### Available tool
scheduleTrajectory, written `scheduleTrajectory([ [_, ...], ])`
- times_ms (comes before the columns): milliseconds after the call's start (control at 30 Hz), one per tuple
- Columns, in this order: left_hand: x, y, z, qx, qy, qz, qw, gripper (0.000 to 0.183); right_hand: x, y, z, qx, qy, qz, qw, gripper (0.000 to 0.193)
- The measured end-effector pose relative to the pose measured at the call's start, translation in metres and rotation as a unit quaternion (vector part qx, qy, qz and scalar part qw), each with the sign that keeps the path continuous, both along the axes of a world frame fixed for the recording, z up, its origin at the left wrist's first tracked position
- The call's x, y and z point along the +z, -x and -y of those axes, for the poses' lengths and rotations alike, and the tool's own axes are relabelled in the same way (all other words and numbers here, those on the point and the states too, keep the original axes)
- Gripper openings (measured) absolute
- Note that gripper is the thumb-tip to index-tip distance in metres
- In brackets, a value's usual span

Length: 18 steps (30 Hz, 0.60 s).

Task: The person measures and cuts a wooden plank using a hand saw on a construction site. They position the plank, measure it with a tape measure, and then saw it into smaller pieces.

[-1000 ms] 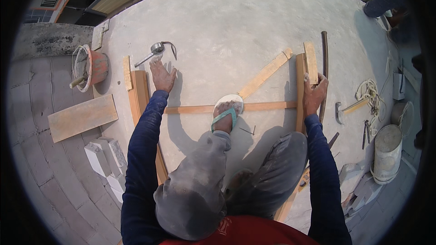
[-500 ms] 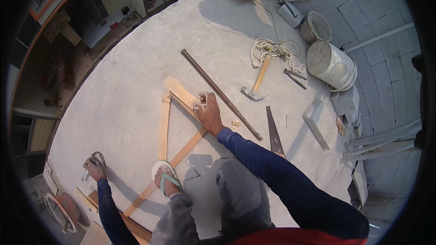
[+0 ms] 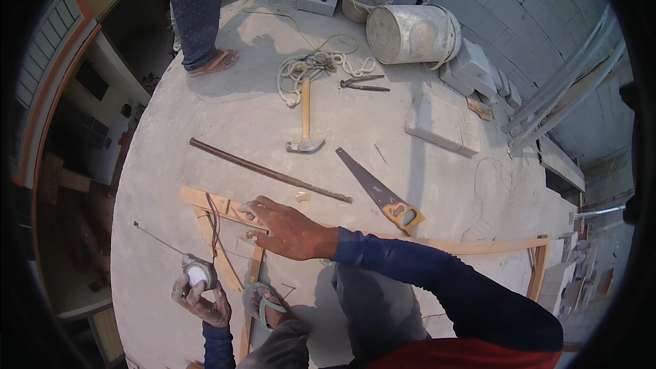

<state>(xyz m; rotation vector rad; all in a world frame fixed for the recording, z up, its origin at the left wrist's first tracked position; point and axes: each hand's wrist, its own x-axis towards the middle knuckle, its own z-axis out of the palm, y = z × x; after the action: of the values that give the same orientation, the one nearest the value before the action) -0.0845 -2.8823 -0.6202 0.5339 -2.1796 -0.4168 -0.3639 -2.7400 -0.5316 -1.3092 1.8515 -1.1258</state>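
Note:
My left hand [image 3: 205, 299] is closed round a tape measure [image 3: 198, 272] with a grey case and a pale round face. A thin strip runs from the case up and left to a small dark end, and a dark strap loops above it. My right hand [image 3: 290, 229] lies over the corner of a wooden frame [image 3: 198, 196], fingers apart and touching the wood. Under that corner, one narrow batten [image 3: 222, 253] slants toward my sandalled foot [image 3: 268, 306]. Another batten [image 3: 247, 311] passes beside the foot. My palm hides part of the joint.
Beyond the frame lie a metal rod [image 3: 266, 172], claw hammer [image 3: 305, 113], handsaw [image 3: 376, 188], pincers [image 3: 364, 85] and coiled rope [image 3: 294, 75]. Buckets [image 3: 410, 34] and pale blocks [image 3: 443, 123] stand by the wall. Another person [image 3: 195, 14] stands at the slab's far left, near its edge.
My view has turned, and the tools sit differently in it. My left hand has come nearer the frame's corner with the tape measure. My right hand's curled fingers have spread over the wood.

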Motion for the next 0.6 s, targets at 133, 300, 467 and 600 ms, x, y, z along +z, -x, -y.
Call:
scheduleTrajectory([
  [133, 0.046, 0.079, -0.01, -0.316, 0.018, 0.001, 0.949, 0.044, 0.044, -0.042, -0.057, -0.107, -0.038, 0.156, 0.981, 0.066],
  [300, 0.112, 0.172, -0.036, -0.619, 0.032, 0.141, 0.772, 0.032, 0.054, -0.068, -0.116, -0.295, 0.074, -0.003, 0.953, 0.043],
  [467, 0.18, 0.216, -0.099, -0.678, -0.065, 0.307, 0.664, 0.06, 0.059, -0.086, -0.141, -0.531, 0.084, 0.279, 0.796, 0.019],
  [600, 0.212, 0.195, -0.148, -0.539, -0.396, 0.378, 0.641, 0.065, 0.07, -0.117, -0.158, -0.623, 0.091, 0.452, 0.632, 0.02],
])
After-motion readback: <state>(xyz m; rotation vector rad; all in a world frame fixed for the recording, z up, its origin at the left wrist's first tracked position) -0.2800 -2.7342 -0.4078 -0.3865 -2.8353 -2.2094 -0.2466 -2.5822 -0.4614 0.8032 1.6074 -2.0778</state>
